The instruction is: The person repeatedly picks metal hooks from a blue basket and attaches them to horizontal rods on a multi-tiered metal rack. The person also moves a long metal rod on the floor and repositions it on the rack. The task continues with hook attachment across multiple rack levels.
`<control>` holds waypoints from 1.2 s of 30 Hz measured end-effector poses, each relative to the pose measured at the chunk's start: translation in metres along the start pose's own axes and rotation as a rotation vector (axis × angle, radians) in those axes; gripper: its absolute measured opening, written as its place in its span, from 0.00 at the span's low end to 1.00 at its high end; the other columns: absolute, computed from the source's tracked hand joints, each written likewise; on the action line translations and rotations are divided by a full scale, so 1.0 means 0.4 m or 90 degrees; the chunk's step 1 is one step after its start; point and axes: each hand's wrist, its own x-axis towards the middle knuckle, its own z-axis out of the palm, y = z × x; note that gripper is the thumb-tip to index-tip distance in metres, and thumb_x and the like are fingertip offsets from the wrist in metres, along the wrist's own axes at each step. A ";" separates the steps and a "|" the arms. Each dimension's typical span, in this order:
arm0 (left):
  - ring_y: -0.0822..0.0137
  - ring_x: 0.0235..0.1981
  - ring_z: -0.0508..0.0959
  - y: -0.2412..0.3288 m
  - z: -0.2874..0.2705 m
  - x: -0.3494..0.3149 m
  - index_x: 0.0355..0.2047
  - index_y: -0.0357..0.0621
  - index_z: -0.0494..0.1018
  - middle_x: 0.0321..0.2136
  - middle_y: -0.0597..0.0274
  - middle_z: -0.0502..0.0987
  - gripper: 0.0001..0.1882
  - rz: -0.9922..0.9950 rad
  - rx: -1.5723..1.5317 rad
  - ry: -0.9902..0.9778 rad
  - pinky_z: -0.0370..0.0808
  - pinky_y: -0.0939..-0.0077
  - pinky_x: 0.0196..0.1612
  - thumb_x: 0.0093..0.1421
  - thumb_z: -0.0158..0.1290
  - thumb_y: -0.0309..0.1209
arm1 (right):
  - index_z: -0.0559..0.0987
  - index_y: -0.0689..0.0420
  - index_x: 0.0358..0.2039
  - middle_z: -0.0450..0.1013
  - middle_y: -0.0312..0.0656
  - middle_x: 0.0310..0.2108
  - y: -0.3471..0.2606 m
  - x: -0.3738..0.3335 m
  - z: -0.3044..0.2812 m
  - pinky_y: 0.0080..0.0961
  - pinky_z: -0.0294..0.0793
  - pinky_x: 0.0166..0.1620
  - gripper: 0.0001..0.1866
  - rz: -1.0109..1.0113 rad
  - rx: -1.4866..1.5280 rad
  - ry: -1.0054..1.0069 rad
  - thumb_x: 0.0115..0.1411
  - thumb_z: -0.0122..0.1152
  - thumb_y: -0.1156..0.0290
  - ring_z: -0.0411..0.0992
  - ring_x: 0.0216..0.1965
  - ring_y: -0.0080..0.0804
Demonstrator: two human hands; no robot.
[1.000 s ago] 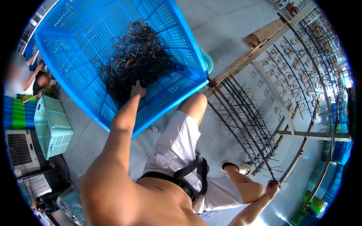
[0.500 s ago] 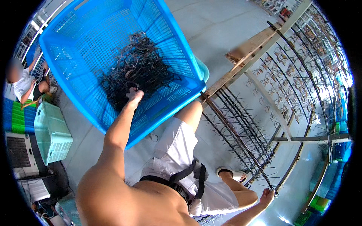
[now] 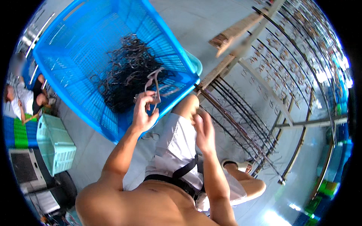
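Over the near edge of the crate (image 3: 169, 39): I have the left hand (image 3: 144, 115) raised here, its wrist toward the body and its fingertips toward the pile (image 3: 126, 75).
Left grip: thumb and fingers pinch one loop (image 3: 157, 92), dull brown-grey, by its lower end.
Loop: it stands up from the fingers, inside the near edge in my view and close to the crate's right corner; its upper part overlaps the pile, and I cannot tell whether they touch.
Right hand (image 3: 204, 132): outside the crate, just below its right corner in my view and beside the left knee (image 3: 187, 106), pointing up, well short of the loop.
Right grip: too smeared for me to tell whether the fingers are spread or pressed together, or whether they hold anything.
Pile: dark, thin, tangled pieces, heaped in the crate toward its near edge.
Crate: blue, with mesh walls; a pale green tub (image 3: 195, 62) shows past its right edge.
Rack (image 3: 264, 90): to the right of the crate, with black rods (image 3: 241, 135) on its near side, many small pieces hanging farther back, and a plank (image 3: 235, 30) by its upper left end.
Left side: a green basket (image 3: 56, 145) stands apart from the crate's left edge, and a co-worker (image 3: 26, 100) in a white top is beyond it.
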 end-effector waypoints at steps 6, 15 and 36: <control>0.71 0.25 0.66 0.171 -0.031 0.036 0.27 0.42 0.61 0.44 0.52 0.70 0.18 -0.027 -0.070 -0.351 0.65 0.79 0.29 0.40 0.60 0.23 | 0.73 0.60 0.45 0.72 0.42 0.32 0.053 0.117 -0.037 0.25 0.71 0.36 0.16 -0.098 0.017 -0.402 0.63 0.49 0.64 0.71 0.31 0.31; 0.74 0.30 0.61 0.250 0.120 0.004 0.27 0.51 0.55 0.35 0.64 0.58 0.38 -0.285 -0.692 -0.422 0.59 0.88 0.26 0.32 0.63 0.63 | 0.76 0.58 0.37 0.67 0.31 0.19 -0.029 -0.347 -0.448 0.17 0.60 0.20 0.11 0.102 0.109 0.009 0.62 0.52 0.64 0.61 0.19 0.15; 0.76 0.21 0.68 0.523 0.350 -0.010 0.41 0.32 0.69 0.27 0.49 0.78 0.12 -0.153 -0.522 -0.776 0.67 0.85 0.26 0.61 0.47 0.29 | 0.73 0.59 0.34 0.63 0.30 0.17 0.149 -0.507 -0.937 0.11 0.56 0.15 0.08 -0.139 0.214 0.893 0.63 0.45 0.72 0.57 0.13 0.14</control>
